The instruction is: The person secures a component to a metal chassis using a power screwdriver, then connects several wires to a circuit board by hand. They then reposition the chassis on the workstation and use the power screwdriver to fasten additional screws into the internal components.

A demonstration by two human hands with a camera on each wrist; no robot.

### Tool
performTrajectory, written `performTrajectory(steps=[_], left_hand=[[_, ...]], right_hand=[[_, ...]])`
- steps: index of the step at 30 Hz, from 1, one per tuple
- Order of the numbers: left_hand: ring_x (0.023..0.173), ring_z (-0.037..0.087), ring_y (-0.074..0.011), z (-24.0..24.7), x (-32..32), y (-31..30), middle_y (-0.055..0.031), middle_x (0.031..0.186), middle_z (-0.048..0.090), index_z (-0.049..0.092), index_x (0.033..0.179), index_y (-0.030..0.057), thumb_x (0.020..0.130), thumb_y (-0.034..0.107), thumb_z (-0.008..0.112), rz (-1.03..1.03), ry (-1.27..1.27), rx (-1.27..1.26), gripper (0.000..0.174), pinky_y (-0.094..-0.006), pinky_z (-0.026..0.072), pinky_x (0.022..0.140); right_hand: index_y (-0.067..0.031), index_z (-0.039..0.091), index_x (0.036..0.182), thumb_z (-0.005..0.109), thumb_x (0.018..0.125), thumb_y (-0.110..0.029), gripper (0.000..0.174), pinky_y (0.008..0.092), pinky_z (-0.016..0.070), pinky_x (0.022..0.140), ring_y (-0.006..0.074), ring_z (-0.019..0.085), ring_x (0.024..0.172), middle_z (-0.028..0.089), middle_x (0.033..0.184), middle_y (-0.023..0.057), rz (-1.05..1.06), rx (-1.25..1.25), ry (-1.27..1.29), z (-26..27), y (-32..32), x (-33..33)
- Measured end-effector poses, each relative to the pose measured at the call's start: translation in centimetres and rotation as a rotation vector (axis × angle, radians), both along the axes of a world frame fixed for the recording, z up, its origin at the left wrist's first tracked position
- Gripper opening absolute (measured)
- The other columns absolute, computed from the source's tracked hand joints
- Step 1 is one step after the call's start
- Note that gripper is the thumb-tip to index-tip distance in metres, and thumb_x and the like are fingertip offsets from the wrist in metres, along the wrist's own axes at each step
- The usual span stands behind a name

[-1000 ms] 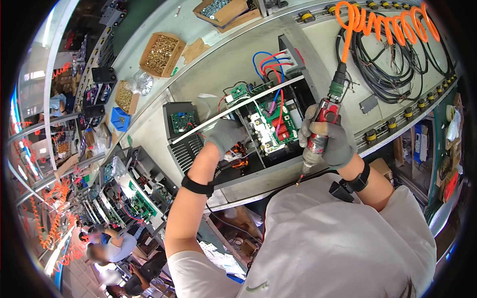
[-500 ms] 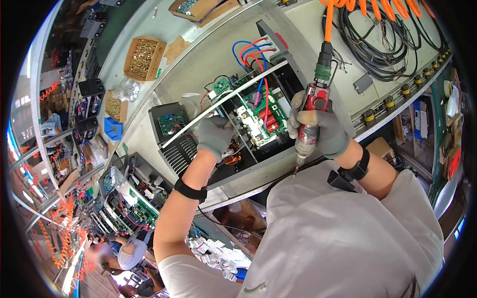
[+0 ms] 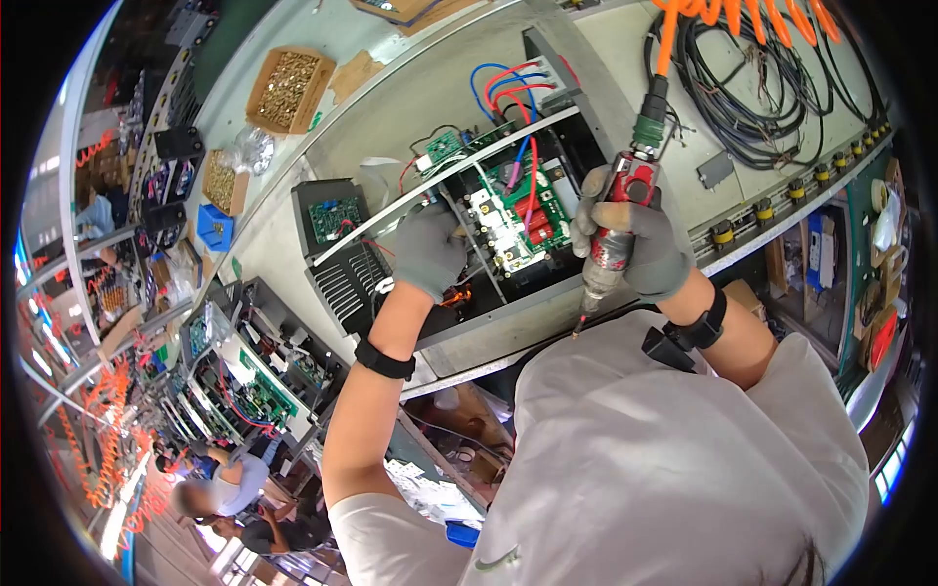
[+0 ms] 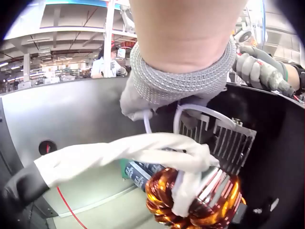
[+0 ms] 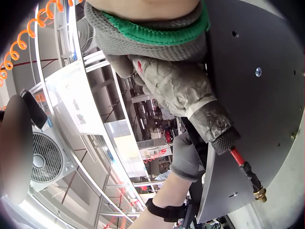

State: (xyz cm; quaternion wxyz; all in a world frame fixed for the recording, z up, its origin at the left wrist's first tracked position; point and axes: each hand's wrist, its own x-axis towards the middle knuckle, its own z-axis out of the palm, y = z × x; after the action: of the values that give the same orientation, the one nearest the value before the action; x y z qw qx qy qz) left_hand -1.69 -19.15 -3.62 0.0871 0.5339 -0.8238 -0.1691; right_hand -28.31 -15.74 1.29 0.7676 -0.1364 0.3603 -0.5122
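My gloved left hand (image 3: 430, 244) reaches down into the open black metal housing (image 3: 532, 311), left of the divider. In the left wrist view, thin white wires (image 4: 202, 109) run up by its fingers, which are mostly hidden; whether they pinch anything I cannot tell. Below it sit a copper-wound coil (image 4: 164, 191) and a thick white-sleeved cable (image 4: 105, 152). My gloved right hand (image 3: 650, 249) grips a red air screwdriver (image 3: 611, 249) over the housing's right front corner. Its bit points down toward me, with a brass-coloured fastener (image 5: 259, 194) on the tip.
A green circuit board (image 3: 557, 205) with red and blue wires fills the housing's right part. Boxes of brass fasteners (image 3: 290, 86) and a blue bin (image 3: 215, 227) stand at the back left. Coiled black cable (image 3: 713, 107) lies at right; an orange air hose (image 3: 667, 44) feeds the screwdriver.
The head view has shifted a little. My left hand stays inside the housing, its wrist slightly turned. The right hand keeps holding the screwdriver near the same corner.
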Motion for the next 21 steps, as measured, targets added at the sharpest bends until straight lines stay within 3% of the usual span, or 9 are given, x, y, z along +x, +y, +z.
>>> performTrajectory(steps=[2,6,10,15,21], left_hand=[[0.081,0.056,-0.0351,1.0,0.3,-0.5,-0.0128,0.080,0.060,0.065,0.073,0.0059,0.075,0.018,0.056,-0.008,-0.039,0.164,0.014,-0.0437,0.0454,0.071],[0.088,0.056,-0.0317,2.4,0.4,-0.3,-0.0104,0.088,0.060,0.066,0.080,0.0093,0.078,0.026,0.053,-0.031,-0.216,0.141,0.022,-0.0443,0.0434,0.077],[0.086,0.056,-0.0322,2.7,0.4,0.4,-0.0093,0.087,0.059,0.063,0.081,0.0093,0.078,0.018,0.054,-0.005,-0.233,0.065,0.013,-0.0444,0.0438,0.074],[0.085,0.056,-0.0299,2.0,0.6,-0.1,-0.0060,0.087,0.058,0.064,0.080,0.0146,0.068,0.011,0.058,-0.039,-0.238,0.234,0.014,-0.0415,0.0447,0.076],[0.091,0.056,-0.0233,1.5,-0.5,0.2,-0.0033,0.091,0.058,0.067,0.084,0.0131,0.067,0.019,0.066,-0.078,-0.383,0.112,0.018,-0.0374,0.0411,0.083]], right_hand=[[-0.0053,0.052,0.091,0.060,0.072,-0.008,0.021,0.0328,0.0478,0.056,0.0212,0.057,0.059,0.057,0.069,0.0087,0.018,0.003,-0.004,-0.2,0.0,0.0],[-0.0050,0.052,0.092,0.059,0.071,-0.010,0.023,0.0334,0.0473,0.058,0.0221,0.056,0.060,0.055,0.069,0.0096,0.059,0.021,0.005,-0.5,-0.2,-0.1],[-0.0041,0.052,0.093,0.059,0.070,-0.011,0.025,0.0339,0.0477,0.057,0.0227,0.057,0.061,0.055,0.069,0.0098,0.060,0.009,0.031,-0.9,-0.1,0.0],[-0.0037,0.052,0.092,0.061,0.069,-0.013,0.026,0.0334,0.0479,0.057,0.0227,0.057,0.062,0.054,0.069,0.0093,0.020,0.023,0.065,-0.8,0.0,0.3],[-0.0036,0.052,0.090,0.061,0.070,-0.015,0.025,0.0335,0.0473,0.057,0.0224,0.057,0.062,0.054,0.069,0.0090,0.043,0.000,0.081,-0.6,-0.1,0.3]])
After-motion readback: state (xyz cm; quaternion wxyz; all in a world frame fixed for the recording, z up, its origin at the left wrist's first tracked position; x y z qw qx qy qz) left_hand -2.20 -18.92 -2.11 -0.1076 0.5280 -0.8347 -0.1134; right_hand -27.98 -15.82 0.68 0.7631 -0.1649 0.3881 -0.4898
